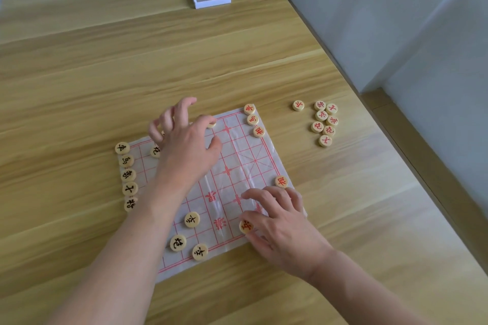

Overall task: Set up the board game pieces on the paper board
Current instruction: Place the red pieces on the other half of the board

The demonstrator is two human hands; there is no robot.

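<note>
Both forearms enter from the near edge. Right hand [280, 221] is spread flat on the board [237, 155], thumb and forefinger touching a red piece [246, 226], not lifted. Left hand [184, 137] is half open over the far edge, fingertips at a piece [212, 123]; grip cannot be told. Loose red pieces [323, 121] lie on the counter [237, 55] beyond the right hand, which is nearer them.

red-gridded white board [245, 155], tan discs [323, 120] lettered red, black
</note>
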